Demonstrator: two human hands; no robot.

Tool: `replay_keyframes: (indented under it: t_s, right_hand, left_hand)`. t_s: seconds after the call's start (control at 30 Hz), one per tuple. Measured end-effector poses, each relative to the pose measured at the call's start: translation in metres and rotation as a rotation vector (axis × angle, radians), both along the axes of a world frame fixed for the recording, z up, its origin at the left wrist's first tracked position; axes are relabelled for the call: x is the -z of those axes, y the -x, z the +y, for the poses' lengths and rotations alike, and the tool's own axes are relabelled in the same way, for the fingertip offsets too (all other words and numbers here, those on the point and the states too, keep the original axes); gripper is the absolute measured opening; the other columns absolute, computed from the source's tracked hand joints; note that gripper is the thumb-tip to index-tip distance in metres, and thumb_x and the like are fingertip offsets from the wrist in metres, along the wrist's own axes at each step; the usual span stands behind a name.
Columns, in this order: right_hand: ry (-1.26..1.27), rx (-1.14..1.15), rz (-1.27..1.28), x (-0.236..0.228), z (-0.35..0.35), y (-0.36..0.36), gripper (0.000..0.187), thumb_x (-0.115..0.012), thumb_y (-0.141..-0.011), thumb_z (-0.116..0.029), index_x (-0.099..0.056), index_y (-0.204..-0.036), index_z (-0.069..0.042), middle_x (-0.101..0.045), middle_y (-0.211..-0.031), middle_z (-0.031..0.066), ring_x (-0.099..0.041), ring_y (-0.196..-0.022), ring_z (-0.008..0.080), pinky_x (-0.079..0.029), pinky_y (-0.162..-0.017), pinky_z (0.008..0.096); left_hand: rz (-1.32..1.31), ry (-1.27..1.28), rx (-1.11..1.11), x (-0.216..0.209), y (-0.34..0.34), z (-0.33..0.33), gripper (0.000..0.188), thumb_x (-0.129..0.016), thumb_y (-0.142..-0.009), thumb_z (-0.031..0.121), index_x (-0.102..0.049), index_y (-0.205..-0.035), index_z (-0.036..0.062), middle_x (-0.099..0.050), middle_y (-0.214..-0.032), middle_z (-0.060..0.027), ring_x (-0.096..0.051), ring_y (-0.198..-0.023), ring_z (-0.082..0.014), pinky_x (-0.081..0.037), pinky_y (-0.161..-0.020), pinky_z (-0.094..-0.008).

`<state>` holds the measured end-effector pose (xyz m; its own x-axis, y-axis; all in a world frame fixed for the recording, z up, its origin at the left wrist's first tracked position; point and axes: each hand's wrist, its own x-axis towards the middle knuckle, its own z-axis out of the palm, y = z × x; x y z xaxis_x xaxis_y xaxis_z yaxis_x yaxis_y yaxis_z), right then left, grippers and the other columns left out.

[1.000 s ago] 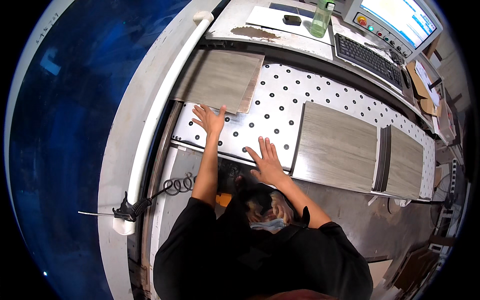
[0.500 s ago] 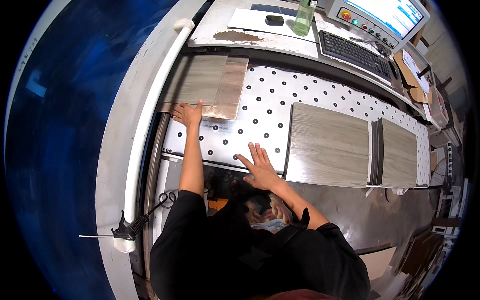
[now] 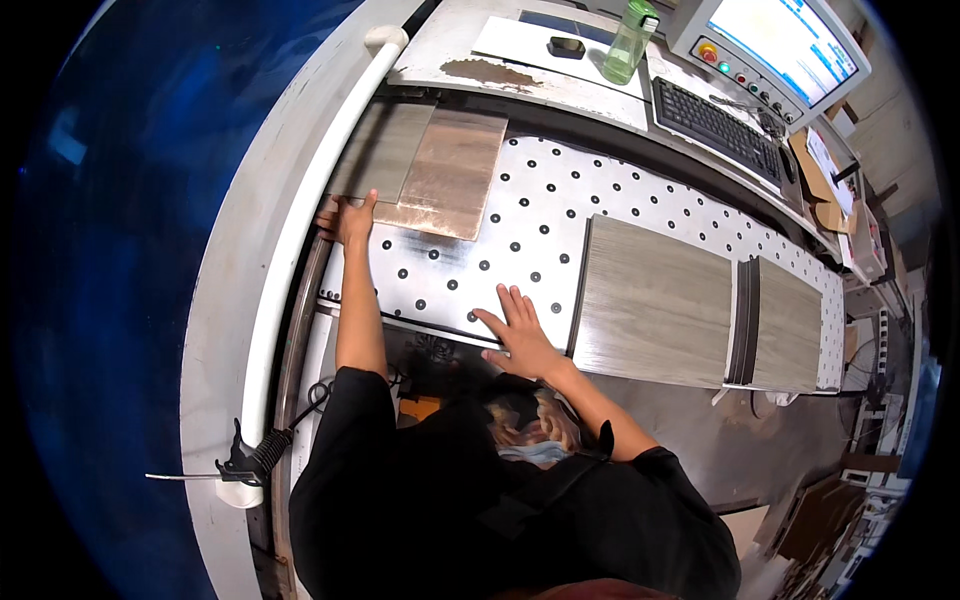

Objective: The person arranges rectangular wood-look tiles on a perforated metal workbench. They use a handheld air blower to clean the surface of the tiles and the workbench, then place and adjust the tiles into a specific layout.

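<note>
My left hand (image 3: 347, 219) is at the near edge of a grey wood-grain panel (image 3: 385, 150), beside the long white rail. Its thumb points away from me and its fingers spread leftward, touching that edge. The grey panel lies on top of a worn brown board (image 3: 455, 170), and its left part is hidden beyond the rail. Fingers apart, my right hand (image 3: 520, 335) rests flat at the front edge of the white, dotted table (image 3: 515, 210), with nothing in it. A larger grey wood-grain panel (image 3: 655, 305) lies just to its right.
Right of the large panel are dark strips (image 3: 743, 320) and another wood-grain panel (image 3: 790, 325). The white rail (image 3: 300, 220) borders the left side, with an air gun (image 3: 250, 458) at its near end. Behind stand a green bottle (image 3: 630, 45), a keyboard (image 3: 715, 130) and a control screen (image 3: 785, 40).
The grey panel has slid left over the brown board, uncovering more of it. My left hand has moved left with it. My right hand stays at the table's front edge.
</note>
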<state>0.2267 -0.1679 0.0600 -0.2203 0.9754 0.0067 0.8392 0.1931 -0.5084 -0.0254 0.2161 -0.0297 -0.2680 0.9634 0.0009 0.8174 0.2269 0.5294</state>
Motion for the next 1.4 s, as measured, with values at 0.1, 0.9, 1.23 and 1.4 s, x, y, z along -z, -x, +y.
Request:
replay_keyframes:
  t_s: [0.1,0.9,1.23,1.4]
  right_hand:
    - [-0.041,0.098,0.129,-0.001,0.031,-0.012,0.067,-0.073,-0.086,-0.034,-0.050,-0.144,-0.008,-0.037,-0.149,0.0353,-0.033,-0.141,0.0514,-0.029,-0.116,0.0575]
    - [-0.370,0.163,-0.079,0.023,0.169,-0.048,0.064,-0.062,-0.096,-0.042,-0.046,-0.145,-0.004,-0.034,-0.150,0.0386,-0.029,-0.143,0.0546,-0.026,-0.117,0.0590]
    - [-0.214,0.017,0.043,0.040,0.254,0.037,0.085,-0.064,-0.090,-0.047,-0.037,-0.149,0.009,-0.024,-0.158,0.0347,-0.017,-0.152,0.0451,-0.008,-0.122,0.0612]
    - [-0.285,-0.047,0.008,0.039,0.269,0.059,0.093,-0.063,-0.088,-0.051,-0.036,-0.145,0.018,-0.028,-0.156,0.0365,-0.020,-0.150,0.0468,-0.011,-0.121,0.0612]
  left_hand:
    - [0.066,0.007,-0.042,-0.022,-0.028,-0.021,0.118,-0.058,-0.075,0.084,-0.026,-0.160,0.0081,-0.026,-0.155,-0.0402,-0.009,-0.149,-0.0544,-0.001,-0.119,-0.0608]
    - [0.161,-0.115,0.037,-0.009,0.001,-0.022,0.102,-0.050,-0.086,0.079,-0.036,-0.156,0.0067,-0.027,-0.150,-0.0452,-0.020,-0.144,-0.0557,-0.016,-0.120,-0.0562]
    - [0.098,-0.066,0.050,-0.020,0.004,-0.022,0.100,-0.053,-0.087,0.078,-0.033,-0.158,0.0103,-0.015,-0.158,-0.0421,-0.006,-0.150,-0.0546,-0.010,-0.123,-0.0535]
    - [0.109,-0.110,0.029,-0.016,0.000,-0.030,0.101,-0.054,-0.087,0.076,-0.036,-0.156,0.0053,-0.023,-0.156,-0.0402,-0.009,-0.149,-0.0556,-0.012,-0.123,-0.0532]
